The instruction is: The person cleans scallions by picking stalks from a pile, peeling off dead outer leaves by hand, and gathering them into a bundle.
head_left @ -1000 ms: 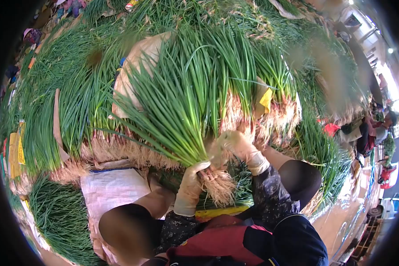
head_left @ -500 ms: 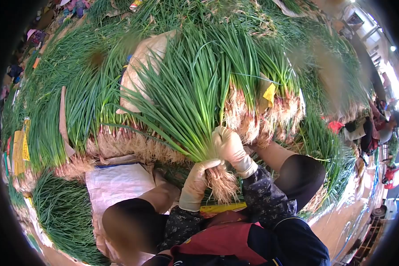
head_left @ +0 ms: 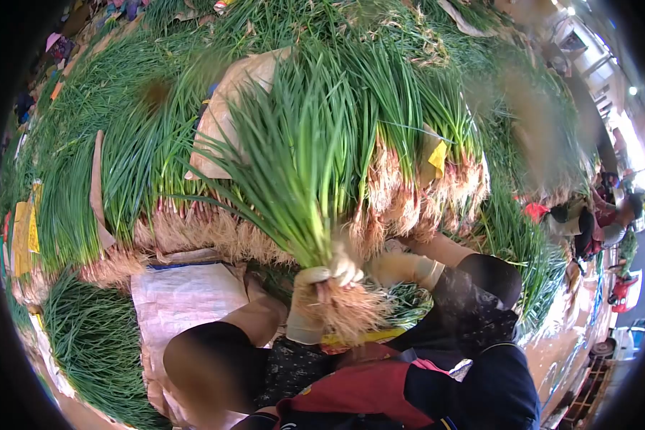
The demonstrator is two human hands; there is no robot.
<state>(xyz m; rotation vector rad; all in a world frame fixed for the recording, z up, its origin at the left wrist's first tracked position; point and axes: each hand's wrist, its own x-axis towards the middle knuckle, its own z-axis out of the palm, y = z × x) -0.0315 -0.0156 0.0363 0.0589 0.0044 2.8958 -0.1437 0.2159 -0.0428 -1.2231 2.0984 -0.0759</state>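
Item, one bundle of green onions (head_left: 301,215): held up in front of the seated person, leaves fanning up and away, roots (head_left: 351,315) hanging toward the lap. We judge that the roots face the body so that the base stays within easy reach.

Item, left hand (head_left: 306,301), gloved: its fingers are wrapped round the stems just above the roots. We take this grip to be chosen because the stalks are gathered narrowest there, so one hand can hold them together.

Item, right hand (head_left: 401,269), gloved: blurred, just to the right of the bundle's base; we cannot tell whether its fingers are spread or closed.

Item, a row of onions (head_left: 215,233) behind, to the left: roots turned toward the person, perhaps to keep all the bases aligned.

Item, further bundles (head_left: 390,179) to the right: leaves up, roots down, a yellow tag (head_left: 437,159) among them.

Item, one pale sack (head_left: 186,294): laid flat beside the person's leg (head_left: 265,319), possibly as a clean surface
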